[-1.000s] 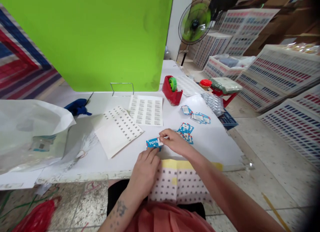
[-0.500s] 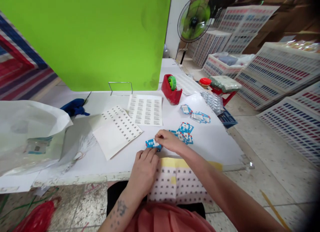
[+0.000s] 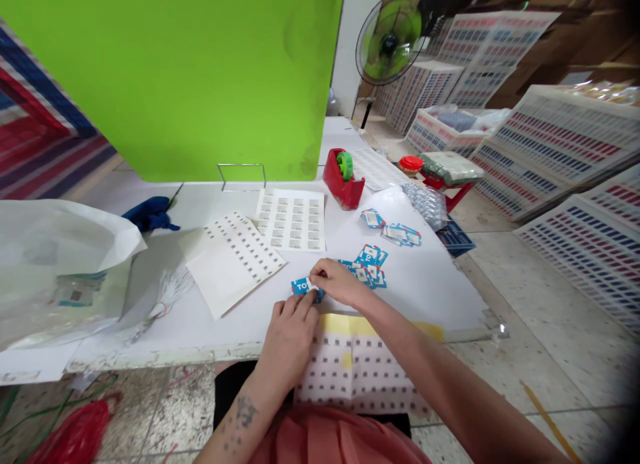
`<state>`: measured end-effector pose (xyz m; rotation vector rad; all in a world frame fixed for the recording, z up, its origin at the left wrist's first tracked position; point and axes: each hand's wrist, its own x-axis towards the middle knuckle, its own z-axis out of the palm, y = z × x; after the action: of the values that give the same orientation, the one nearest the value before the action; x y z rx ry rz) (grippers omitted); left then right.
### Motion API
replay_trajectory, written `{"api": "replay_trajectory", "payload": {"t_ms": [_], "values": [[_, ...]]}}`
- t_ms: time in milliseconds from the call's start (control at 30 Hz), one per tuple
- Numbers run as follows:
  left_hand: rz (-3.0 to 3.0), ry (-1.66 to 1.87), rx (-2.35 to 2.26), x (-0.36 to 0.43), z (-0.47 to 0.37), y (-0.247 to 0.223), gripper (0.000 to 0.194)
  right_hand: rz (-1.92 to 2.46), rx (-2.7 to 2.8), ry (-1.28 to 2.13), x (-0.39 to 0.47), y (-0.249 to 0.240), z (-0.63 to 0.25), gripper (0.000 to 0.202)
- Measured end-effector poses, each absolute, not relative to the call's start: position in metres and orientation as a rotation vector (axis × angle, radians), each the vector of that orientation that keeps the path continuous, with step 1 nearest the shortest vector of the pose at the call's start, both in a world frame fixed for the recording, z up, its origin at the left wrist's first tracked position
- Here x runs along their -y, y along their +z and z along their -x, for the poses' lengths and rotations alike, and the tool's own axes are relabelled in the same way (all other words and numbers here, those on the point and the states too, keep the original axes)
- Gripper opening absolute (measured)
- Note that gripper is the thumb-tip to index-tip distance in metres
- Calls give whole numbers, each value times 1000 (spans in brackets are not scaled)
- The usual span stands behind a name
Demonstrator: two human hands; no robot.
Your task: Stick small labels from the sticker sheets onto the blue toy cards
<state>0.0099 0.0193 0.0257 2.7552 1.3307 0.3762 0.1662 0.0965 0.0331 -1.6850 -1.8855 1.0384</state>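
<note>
The card (image 3: 301, 287) is being steadied flat on the table (image 3: 425, 294), near its front edge, by the left hand (image 3: 291, 331). The left fingers are being held close together, with their tips laid on the card's lower edge; whether anything is being gripped beneath them cannot be told. The card's right end is being partly covered by the right hand (image 3: 337, 282), whose thumb and forefinger are being held narrow, tips together; whether a label is being pinched there cannot be told. A pile (image 3: 371, 254) of similar cards is being partly hidden behind that hand, and farther cards (image 3: 401, 235) are being seen beyond it. A slanted sheet (image 3: 235, 264) is being displayed left of the card, near a straight sheet (image 3: 300, 217). A lap sheet (image 3: 360, 371), yellow-edged, is being framed by the forearms. Green tape (image 3: 344, 165) is being held in a red dispenser (image 3: 345, 196).
</note>
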Motion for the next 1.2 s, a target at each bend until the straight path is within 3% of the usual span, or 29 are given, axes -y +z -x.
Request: {"api": "replay_trajectory", "payload": {"t_ms": [367,1200], "values": [[-2782,439,-1310,-10,-6,33,20,1513,1870,802,-83,44,-170,4],[-2666,448,-1325,-4,0,25,18,1444,1853,923,-88,37,-173,2]]}}
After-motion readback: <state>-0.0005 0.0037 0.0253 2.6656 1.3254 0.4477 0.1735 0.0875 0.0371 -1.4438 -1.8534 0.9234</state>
